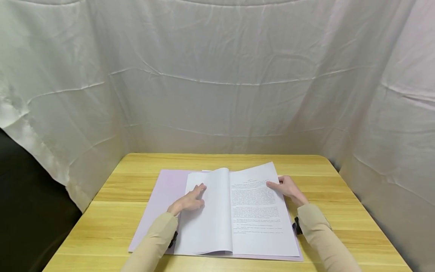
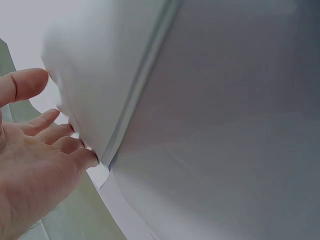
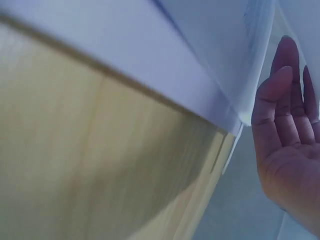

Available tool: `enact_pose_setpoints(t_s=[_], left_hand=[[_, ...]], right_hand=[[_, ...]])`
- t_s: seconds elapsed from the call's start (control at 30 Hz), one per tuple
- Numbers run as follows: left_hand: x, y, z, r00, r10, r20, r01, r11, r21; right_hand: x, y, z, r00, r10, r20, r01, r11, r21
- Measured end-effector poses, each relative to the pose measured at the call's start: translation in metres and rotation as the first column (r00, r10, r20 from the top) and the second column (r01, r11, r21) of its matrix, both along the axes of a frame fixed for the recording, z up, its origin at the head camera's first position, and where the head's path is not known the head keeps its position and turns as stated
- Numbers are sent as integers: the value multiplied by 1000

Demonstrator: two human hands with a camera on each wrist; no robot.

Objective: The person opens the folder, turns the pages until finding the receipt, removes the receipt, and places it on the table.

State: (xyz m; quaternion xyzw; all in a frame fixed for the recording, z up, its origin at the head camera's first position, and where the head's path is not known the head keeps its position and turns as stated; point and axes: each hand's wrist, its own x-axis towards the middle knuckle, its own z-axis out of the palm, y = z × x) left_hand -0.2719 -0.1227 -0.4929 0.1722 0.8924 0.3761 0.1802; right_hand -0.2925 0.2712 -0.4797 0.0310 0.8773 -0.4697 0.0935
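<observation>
A lilac folder [image 1: 168, 189] lies open on the table, with a stack of white paper in it. On its left side are turned-over blank pages [image 1: 210, 223], curving up toward the middle. My left hand [image 1: 192, 199] rests on these pages with its fingers spread and fairly straight; the left wrist view shows the hand [image 2: 47, 155] beside the curved page edges. On the right lies a page of printed text [image 1: 255, 211], its top right corner raised. My right hand [image 1: 288, 189] pinches that page's right edge, thumb on the print and fingers behind the sheet.
The wooden table [image 1: 105, 211] extends around the folder on all sides. Pale grey curtains [image 1: 217, 105] hang behind the table and along both sides. A black surface [image 1: 30, 204] shows at the far left. Dark wrist devices [image 1: 297, 226] sit by the sleeves.
</observation>
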Motion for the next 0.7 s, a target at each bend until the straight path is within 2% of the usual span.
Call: enact_pose_setpoints(t_s=[0.23,0.4,0.53,0.7], left_hand=[[4,0,1,1000,-8,-29,10,999,42],[7,1,3,999,-11,-43,13,999,52],[11,2,7,998,-10,-63,13,999,51],[14,4,7,997,-8,-81,12,998,58]], right_hand=[[4,-5,6,1000,-20,-10,20,999,-48],[7,-5,10,999,38,-28,-42,987,-153],[13,-2,12,993,118,1,-112,949,-296],[21,0,15,967,246,66,-191,874,-447]])
